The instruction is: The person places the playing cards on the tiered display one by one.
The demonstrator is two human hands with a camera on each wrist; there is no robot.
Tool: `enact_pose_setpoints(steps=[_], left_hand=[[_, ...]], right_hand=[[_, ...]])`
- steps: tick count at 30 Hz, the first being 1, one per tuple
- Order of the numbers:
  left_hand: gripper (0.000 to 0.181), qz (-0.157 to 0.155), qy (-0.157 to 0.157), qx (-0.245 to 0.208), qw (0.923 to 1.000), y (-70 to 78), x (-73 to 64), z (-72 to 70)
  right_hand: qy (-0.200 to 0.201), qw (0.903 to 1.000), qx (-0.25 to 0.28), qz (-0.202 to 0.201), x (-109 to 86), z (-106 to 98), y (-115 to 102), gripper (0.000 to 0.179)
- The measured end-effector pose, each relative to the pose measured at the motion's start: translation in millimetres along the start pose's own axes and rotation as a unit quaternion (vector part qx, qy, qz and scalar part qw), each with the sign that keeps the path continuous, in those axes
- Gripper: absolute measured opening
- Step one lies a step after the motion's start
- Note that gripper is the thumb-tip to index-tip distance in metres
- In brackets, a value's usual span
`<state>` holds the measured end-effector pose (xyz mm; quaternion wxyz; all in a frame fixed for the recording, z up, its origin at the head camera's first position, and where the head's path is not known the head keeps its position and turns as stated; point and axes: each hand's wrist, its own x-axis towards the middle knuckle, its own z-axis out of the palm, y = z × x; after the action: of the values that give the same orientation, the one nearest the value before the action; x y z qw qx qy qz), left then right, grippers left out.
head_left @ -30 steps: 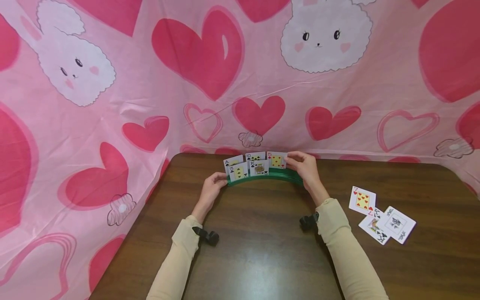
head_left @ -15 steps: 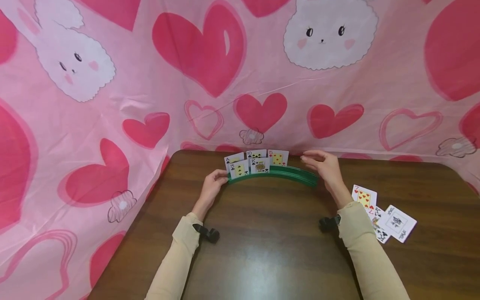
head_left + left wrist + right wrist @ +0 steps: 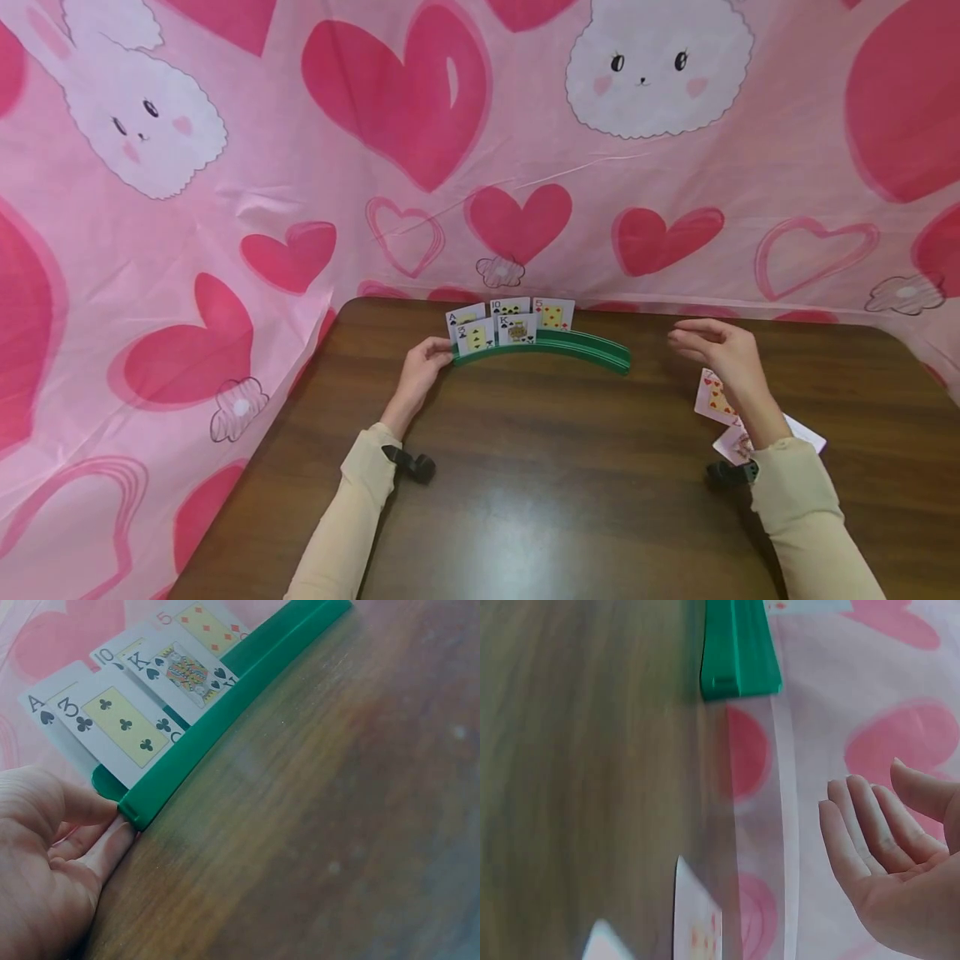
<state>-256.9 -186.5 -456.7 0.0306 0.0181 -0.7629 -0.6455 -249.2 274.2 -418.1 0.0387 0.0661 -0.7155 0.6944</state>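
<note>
From the head view, a person's left hand point(image 3: 420, 369) grips the left end of a curved green card holder point(image 3: 585, 348) near the far edge of a brown wooden table point(image 3: 480, 475). Five playing cards stand upright in its left and middle part: an ace of spades point(image 3: 463, 316), a black ten point(image 3: 510, 306) and a five of diamonds point(image 3: 554, 314) behind, a three of clubs point(image 3: 476, 337) and a king of spades point(image 3: 517, 330) in front. The right hand point(image 3: 727, 357), its fingers extended and relaxed, hovers well apart from the holder, beside a seven of hearts point(image 3: 714, 396). That card lies face up near two more loose cards, a picture card point(image 3: 733, 445) and a white-edged card point(image 3: 806, 433), both partly hidden by the right arm. Pink fabric point(image 3: 795, 158) printed with hearts and rabbits hangs behind.

From the left wrist, thumb and fingers pinch the holder's tip just beside the ace and three; the king overlaps the ten.

From the right wrist, the right hand shows its fingers loosely curved, thumb spread away, while the holder's free end rests at the top and two blurred cards enter at the bottom.
</note>
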Motion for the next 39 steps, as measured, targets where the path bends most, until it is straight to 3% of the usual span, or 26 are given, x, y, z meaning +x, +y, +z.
enact_pose_setpoints(steps=[5,9,18,22,26,33,39], left_hand=[[0.019,-0.003,-0.001,-0.002,1.0,-2.8,1.1,1.0],[0.019,0.002,0.005,0.006,1.0,-4.0,-0.2,1.4],[0.017,0.0,0.004,0.001,1.0,-5.8,-1.7,0.2],[0.017,0.006,0.005,0.004,1.0,-5.1,-0.8,0.3],[0.018,0.009,0.006,0.012,0.9999,-4.2,-0.5,0.2],[0.018,0.014,0.007,0.015,0.9998,-4.1,-1.4,0.0],[0.018,0.007,0.006,0.013,0.9999,-3.8,-1.4,-0.4]], right_hand=[[0.008,0.9995,-0.013,0.028,-7.3,-27,13,0.04],[0.029,0.9964,-0.071,0.034,-7.5,-44,30,0.048],[0.014,0.9927,-0.098,0.069,-10.4,-60,40,0.06],[0.011,0.9932,-0.082,0.081,-14.2,-59,35,0.059],[0.003,0.991,-0.104,0.084,-22.4,-53,17,0.053],[-0.008,0.9767,-0.196,0.087,-35.9,-49,-6,0.056],[-0.014,0.9756,-0.194,0.102,-36.4,-56,-7,0.057]])
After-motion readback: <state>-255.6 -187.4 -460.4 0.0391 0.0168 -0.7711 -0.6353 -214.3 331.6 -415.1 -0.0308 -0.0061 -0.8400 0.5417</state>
